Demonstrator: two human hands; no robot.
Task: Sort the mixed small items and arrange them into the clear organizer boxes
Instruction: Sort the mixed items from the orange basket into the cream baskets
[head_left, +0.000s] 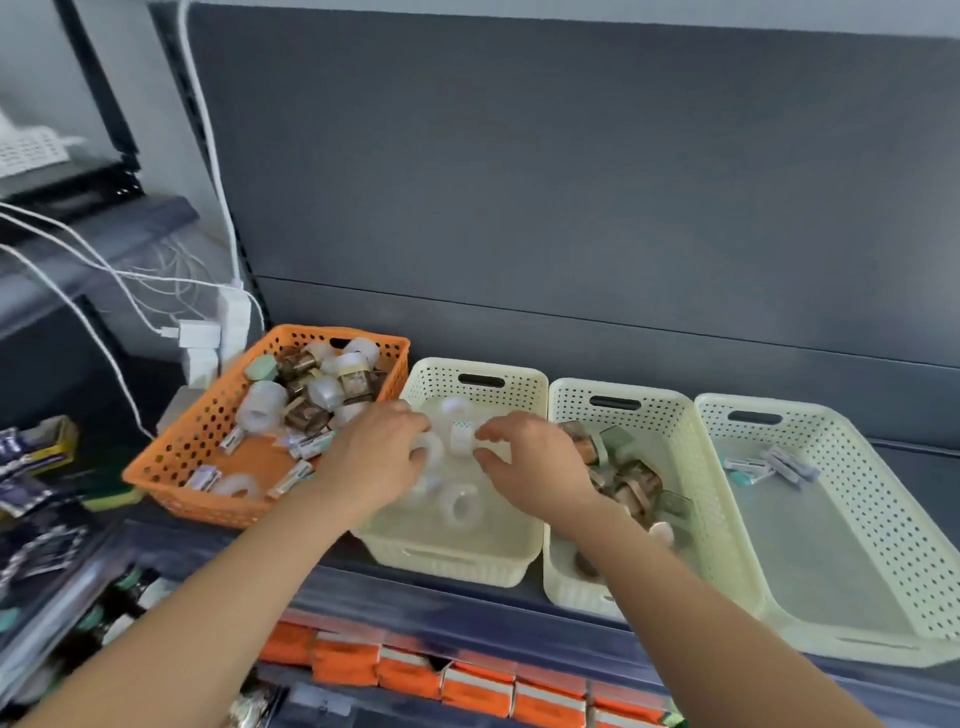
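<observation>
1. My left hand (376, 457) is over the left cream basket (431, 558), fingers curled on a clear roll (430, 451).
2. My right hand (530, 467) is just right of it, thumb and forefinger apart at a small roll (462, 437); I cannot tell if they grip it.
3. Another roll (460, 501) lies flat in the same basket, nearer me.
4. The orange basket (171, 457), far left, holds mixed rolls and packs.
5. The middle basket (571, 410) holds brown rolls (631, 480).
6. The right basket (857, 467) holds a few packs (779, 462) at its far end.
7. All four baskets sit in a row on a dark shelf (467, 597).
</observation>
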